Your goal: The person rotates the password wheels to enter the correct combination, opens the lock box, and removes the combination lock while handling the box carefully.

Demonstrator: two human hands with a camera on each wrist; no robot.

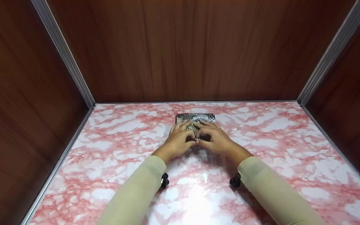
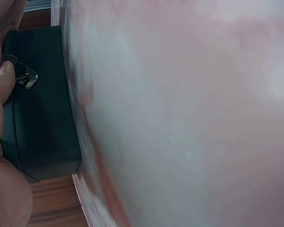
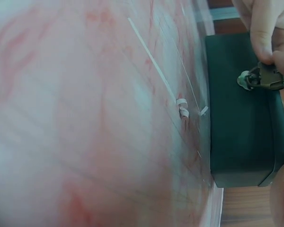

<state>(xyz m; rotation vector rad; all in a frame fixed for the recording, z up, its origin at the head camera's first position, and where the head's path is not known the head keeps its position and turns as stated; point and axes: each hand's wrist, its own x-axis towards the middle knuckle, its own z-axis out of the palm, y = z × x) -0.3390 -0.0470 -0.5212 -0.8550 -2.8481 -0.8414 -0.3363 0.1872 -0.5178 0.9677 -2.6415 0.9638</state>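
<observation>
A dark green box with a patterned lid sits on the table towards the back. On its front is a small metal clasp with a loop, hooked on a silver catch. My left hand and right hand meet at the front of the box, fingers over the lid. Both thumbs come together at the clasp, and the hands pinch it from either side. The hands hide much of the lid, and the fingertips behind the clasp are partly covered.
The table has a red and white marbled top that reflects a bright light near its front. Brown wood-grain panels wall in the back and both sides, with metal strips at the corners. Small black devices sit under both wrists.
</observation>
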